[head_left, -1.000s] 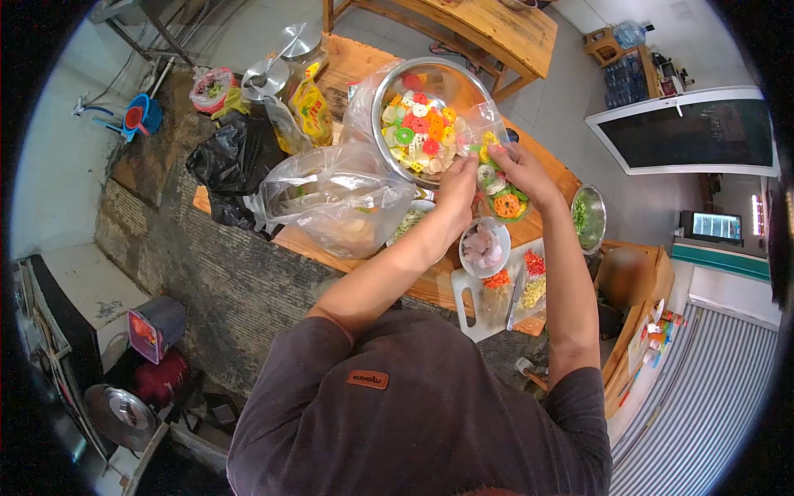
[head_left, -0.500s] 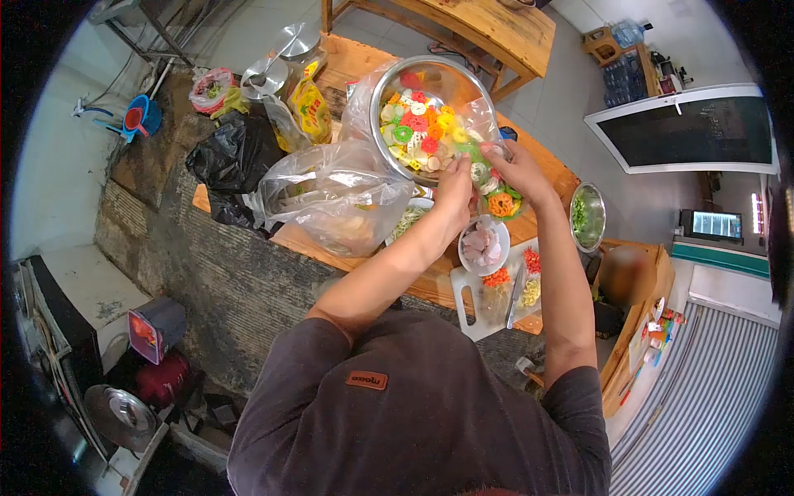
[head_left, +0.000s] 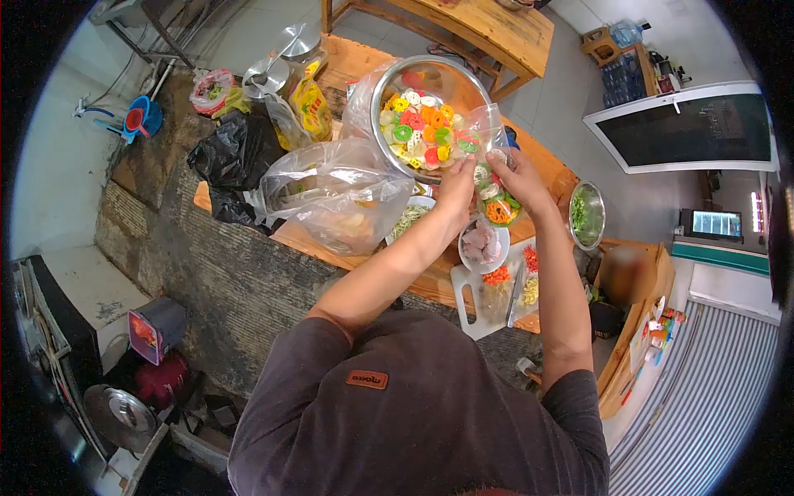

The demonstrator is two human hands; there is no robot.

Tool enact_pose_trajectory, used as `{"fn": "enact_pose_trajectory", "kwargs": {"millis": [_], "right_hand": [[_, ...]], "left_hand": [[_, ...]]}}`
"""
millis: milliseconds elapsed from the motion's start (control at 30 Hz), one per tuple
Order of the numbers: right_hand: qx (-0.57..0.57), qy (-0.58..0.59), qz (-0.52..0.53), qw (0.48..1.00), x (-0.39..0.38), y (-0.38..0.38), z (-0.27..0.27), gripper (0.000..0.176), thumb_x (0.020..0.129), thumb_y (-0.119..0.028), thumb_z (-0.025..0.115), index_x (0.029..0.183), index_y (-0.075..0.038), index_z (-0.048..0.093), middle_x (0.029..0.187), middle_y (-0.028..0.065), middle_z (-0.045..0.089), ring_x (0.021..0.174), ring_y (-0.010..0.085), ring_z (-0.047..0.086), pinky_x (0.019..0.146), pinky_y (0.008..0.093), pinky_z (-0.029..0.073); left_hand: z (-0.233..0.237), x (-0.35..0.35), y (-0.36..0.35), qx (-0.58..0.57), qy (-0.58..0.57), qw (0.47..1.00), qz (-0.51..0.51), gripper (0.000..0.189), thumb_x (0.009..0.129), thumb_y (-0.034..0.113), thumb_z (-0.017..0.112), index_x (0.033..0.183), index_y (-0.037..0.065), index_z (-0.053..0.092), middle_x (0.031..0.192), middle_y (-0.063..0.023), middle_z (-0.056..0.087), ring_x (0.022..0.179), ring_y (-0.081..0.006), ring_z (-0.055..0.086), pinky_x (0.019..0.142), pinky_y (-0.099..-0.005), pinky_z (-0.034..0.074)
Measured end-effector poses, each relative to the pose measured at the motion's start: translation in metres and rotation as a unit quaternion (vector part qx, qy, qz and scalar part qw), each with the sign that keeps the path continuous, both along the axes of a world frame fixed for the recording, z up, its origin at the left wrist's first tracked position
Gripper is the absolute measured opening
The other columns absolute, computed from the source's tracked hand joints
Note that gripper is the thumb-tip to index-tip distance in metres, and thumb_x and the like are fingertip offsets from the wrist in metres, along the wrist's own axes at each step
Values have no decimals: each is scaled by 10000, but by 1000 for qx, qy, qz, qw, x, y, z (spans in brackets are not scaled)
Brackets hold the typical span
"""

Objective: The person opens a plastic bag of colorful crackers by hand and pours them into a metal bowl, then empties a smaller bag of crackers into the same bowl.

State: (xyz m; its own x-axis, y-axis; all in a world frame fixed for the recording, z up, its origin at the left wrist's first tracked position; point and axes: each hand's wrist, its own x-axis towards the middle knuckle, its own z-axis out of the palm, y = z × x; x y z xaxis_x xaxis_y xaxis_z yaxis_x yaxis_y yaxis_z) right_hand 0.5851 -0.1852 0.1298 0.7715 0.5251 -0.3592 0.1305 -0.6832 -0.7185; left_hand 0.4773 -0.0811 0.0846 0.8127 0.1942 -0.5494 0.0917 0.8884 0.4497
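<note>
Between my hands is a clear plastic bag (head_left: 499,210) with colourful flower- and ring-shaped crackers inside. My left hand (head_left: 456,192) grips its left side, and my right hand (head_left: 518,177) pinches it on the right. The bag's upper end tilts over the rim of a large steel bowl (head_left: 486,89). In the bowl lies a heap of similar red, yellow, green, orange and white pieces (head_left: 420,124). Just below the bag, a white bowl (head_left: 469,266) holds pale raw meat chunks (head_left: 481,242).
A white cutting board (head_left: 473,324) carries a knife (head_left: 516,291) and chopped red and yellow bits. Left of the steel bowl are a big clear plastic bag (head_left: 335,194), a yellow oil pouch (head_left: 312,112) and a black bag (head_left: 236,157). At right sits a steel bowl of chopped greens (head_left: 581,217).
The bag's upper end has opened out toward the steel bowl, and some pieces on the heap have changed. My right hand has shifted slightly down and right.
</note>
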Motion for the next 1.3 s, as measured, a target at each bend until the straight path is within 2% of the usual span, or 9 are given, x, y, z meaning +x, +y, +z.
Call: {"fn": "enact_pose_trajectory", "kwargs": {"millis": [67,133,267,333,767,833,1067,1267,1300], "right_hand": [[0,-2,-9,1000,0,-4,-5,573,912,-472,678,1209,15,621,1048,139,710,910,191,664,810,335,518],[24,-13,-3,1000,0,-7,-6,449,966,-398,656,1187,-10,606,907,12,648,769,79,573,699,251,473],[62,-30,2,998,-2,-9,-9,430,973,-391,648,1169,-10,607,887,3,636,752,70,562,688,249,466],[41,-40,2,998,-1,-8,-8,534,920,-457,660,1203,-5,627,952,117,718,831,192,670,774,333,516],[-117,-102,62,986,-16,13,28,554,903,-522,633,1050,12,637,815,123,692,782,232,679,728,364,507],[-90,-94,51,990,-9,10,16,556,901,-520,634,1058,13,631,839,129,694,790,241,683,740,366,510],[-28,-93,19,995,-20,1,8,519,920,-460,645,1135,12,620,909,109,705,795,198,678,749,348,517],[69,-43,-35,996,-28,-15,-15,468,945,-392,663,1216,-15,610,1012,90,705,864,167,671,775,315,527],[103,-54,-43,992,-31,-16,-16,460,946,-381,671,1224,-20,610,1046,88,698,872,165,666,786,314,529]], "left_hand": [[0,-1,-2,4,1,1000,-4,337,1047,289,494,1306,91,575,1227,-59,621,1062,-175,600,907,-359,488],[-5,1,-4,-3,-36,999,12,337,1037,290,512,1303,100,591,1217,-53,623,1050,-168,597,901,-342,487],[-8,0,-7,20,-56,998,23,327,1040,288,505,1289,101,608,1207,-48,626,1041,-162,601,905,-334,487],[-9,1,-7,15,-46,999,10,316,1057,284,478,1279,107,617,1215,-52,629,1049,-164,609,917,-348,490],[-22,4,-9,-88,-49,995,6,331,1080,277,425,1340,92,513,1233,-75,620,1096,-207,622,933,-396,526],[-19,3,-11,-32,-32,999,13,331,1076,280,432,1324,78,520,1218,-86,625,1066,-218,636,916,-416,536],[-34,6,-11,-6,-25,1000,2,347,1060,283,467,1315,56,532,1146,-88,647,988,-204,649,865,-371,541],[-38,2,-14,70,-39,997,12,314,1053,264,495,1203,15,614,1103,-69,660,960,-139,619,844,-310,509],[-37,1,-14,137,-48,989,13,314,1053,264,502,1185,6,623,1083,-61,663,950,-119,600,839,-295,495]]}}
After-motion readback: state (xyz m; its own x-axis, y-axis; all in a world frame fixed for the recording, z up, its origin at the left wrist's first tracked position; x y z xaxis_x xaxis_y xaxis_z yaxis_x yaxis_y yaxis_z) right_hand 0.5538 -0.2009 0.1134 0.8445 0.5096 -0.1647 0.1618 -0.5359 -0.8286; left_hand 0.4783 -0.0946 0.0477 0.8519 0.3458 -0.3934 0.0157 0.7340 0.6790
